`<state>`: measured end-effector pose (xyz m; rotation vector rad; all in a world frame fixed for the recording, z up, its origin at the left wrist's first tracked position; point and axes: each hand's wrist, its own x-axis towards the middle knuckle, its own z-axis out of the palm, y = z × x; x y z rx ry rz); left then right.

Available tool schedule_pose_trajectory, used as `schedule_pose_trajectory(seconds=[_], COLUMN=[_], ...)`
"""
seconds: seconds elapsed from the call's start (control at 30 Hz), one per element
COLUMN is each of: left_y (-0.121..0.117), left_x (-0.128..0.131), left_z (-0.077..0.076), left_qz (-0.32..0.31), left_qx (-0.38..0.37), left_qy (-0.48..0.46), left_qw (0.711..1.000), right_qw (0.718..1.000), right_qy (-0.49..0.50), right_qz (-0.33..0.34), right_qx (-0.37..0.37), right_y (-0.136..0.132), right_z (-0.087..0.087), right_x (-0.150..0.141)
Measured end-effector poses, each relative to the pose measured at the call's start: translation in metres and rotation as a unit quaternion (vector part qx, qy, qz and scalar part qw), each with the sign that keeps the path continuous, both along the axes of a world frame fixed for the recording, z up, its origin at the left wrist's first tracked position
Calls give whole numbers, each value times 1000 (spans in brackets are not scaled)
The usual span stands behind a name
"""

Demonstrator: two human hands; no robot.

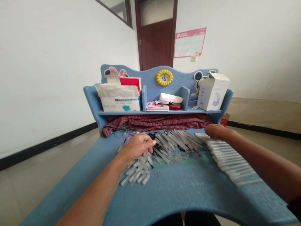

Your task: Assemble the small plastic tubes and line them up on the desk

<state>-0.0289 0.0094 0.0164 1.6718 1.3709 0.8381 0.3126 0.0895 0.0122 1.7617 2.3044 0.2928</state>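
Note:
My left hand [137,148] rests palm down on a loose heap of clear plastic pens [169,142] in the middle of the blue desk [178,191], fingers curled over a few of them. My right hand [216,131] reaches to the far end of a neat row of pens [229,158] laid side by side on the right; its fingers are hidden behind the knuckles. A smaller bunch of pens [137,175] lies just in front of my left hand.
A red checked cloth [155,121] lies bunched under the desk's shelf. The shelf holds a mask box [121,103], books [157,107], a red tin [175,106], a white carton [213,92] and a yellow clock [164,77]. A door stands behind.

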Motion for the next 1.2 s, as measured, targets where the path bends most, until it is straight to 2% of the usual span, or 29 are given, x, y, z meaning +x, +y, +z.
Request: schedule_pose_trajectory(seconds=[0.13, 0.23, 0.33, 0.47, 0.6, 0.77, 0.87, 1.0, 1.2], left_y=[-2, -1, 1, 3, 1, 0, 5, 12, 17], left_x=[0, -3, -6, -8, -6, -6, -9, -14, -20], left_z=[1, -1, -3, -5, -4, -3, -6, -13, -19], left_qz=[-1, -2, -3, 4, 6, 9, 17, 22, 29], left_qx=[12, 23, 33, 40, 33, 49, 97, 162, 181], left_qy=[-13, 0, 14, 36, 59, 100, 166, 245, 284], left_qw=[1000, 1000, 999, 999, 998, 994, 981, 956, 941], right_qw=[999, 997, 990, 958, 937, 937, 939, 946, 961], right_qy=[-30, -37, 19, 115, 150, 159, 174, 189, 185], right_qz=[26, 61, 136, 258, 308, 299, 282, 248, 197], right_qx=[-2, 3, -11, -50, -61, -85, -95, -91, -57], right_y=[-7, -19, -42, -76, -89, -77, -72, -74, -82], right_z=[7, 12, 17, 17, 6, -10, -14, -19, -22], right_x=[-12, -37, -74, -126, -165, -186, -190, -198, -207])
